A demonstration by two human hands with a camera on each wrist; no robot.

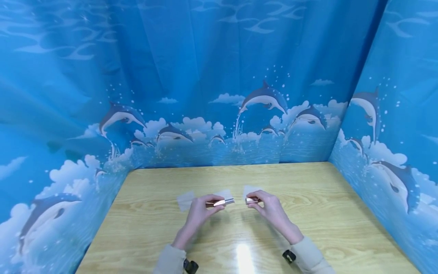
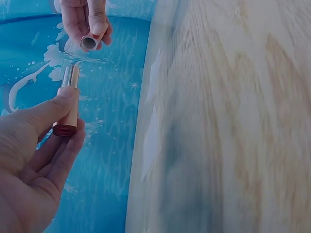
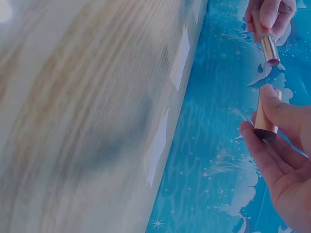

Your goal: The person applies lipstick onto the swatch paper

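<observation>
Between thumb and fingers, my left hand (image 1: 199, 210) pinches a lipstick (image 2: 69, 108) with a rose-gold case and a dark red base end. Its bare silver inner tube points toward the other hand, and a reddish tip shows at the tube's mouth in the right wrist view. My right hand (image 1: 272, 213) pinches the rose-gold lipstick cap (image 3: 265, 116). In the left wrist view, the cap's hollow mouth faces the lipstick. Cap and lipstick are apart, with a small gap between them, both held above the table.
Three whitish, translucent square sheets (image 1: 186, 201) lie on the wood-grain table (image 1: 154, 236) just beyond the hands. A blue dolphin-print curtain (image 1: 205, 144) stands along the table's back and sides. Glare lies near the front, between the forearms.
</observation>
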